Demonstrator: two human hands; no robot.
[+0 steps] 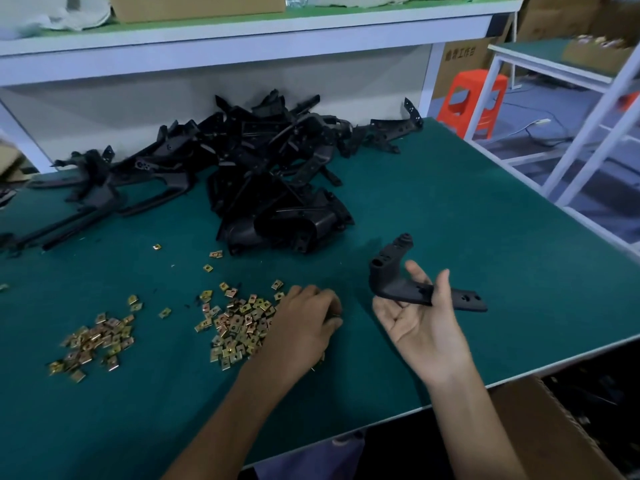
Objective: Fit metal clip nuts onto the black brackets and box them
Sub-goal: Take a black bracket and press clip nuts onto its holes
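My right hand (420,322) holds a black bracket (398,275) palm up above the green table, its flat arm sticking out to the right past my fingers. My left hand (304,323) rests knuckles up on the right edge of a heap of brass-coloured clip nuts (239,323), fingers curled down among them; what they grip is hidden. A second heap of clip nuts (93,341) lies further left. A big tangle of black brackets (242,168) is piled at the back of the table.
An open cardboard box (554,427) stands below the table's front right corner. A white shelf (242,39) overhangs the back. The green table (485,220) ends at its right edge; beyond it stand an orange stool (471,98) and a white frame.
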